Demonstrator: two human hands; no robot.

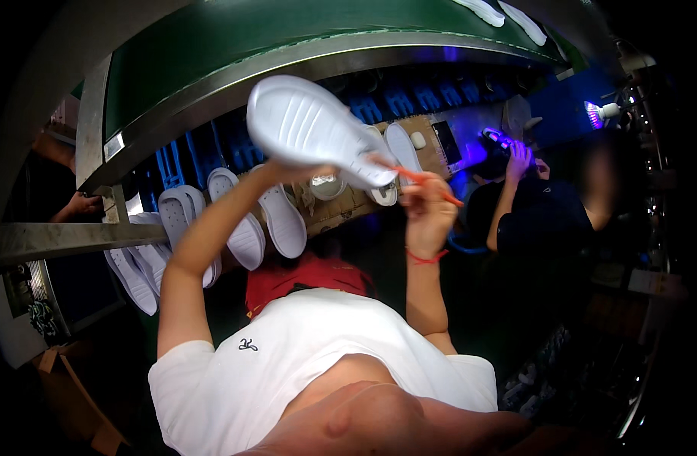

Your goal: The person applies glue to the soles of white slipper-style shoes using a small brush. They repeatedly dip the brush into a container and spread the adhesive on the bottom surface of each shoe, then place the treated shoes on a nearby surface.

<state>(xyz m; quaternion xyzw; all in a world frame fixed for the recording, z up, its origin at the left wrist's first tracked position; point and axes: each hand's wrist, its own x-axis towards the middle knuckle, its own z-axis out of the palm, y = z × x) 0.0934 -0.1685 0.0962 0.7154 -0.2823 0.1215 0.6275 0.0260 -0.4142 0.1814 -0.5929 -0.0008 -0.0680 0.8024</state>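
Observation:
My left hand holds up a white shoe sole with its ribbed tread facing me; the sole hides most of the fingers. My right hand grips a thin orange tool, whose tip touches the sole's narrow end near its edge. A red band circles my right wrist. Both forearms rise from my white T-shirt at the bottom of the view.
Several white soles lie in a row on a cardboard-covered bench. A green conveyor belt runs above, carrying more soles. A co-worker in dark clothes works under a purple lamp at right. Another person's hand shows at left.

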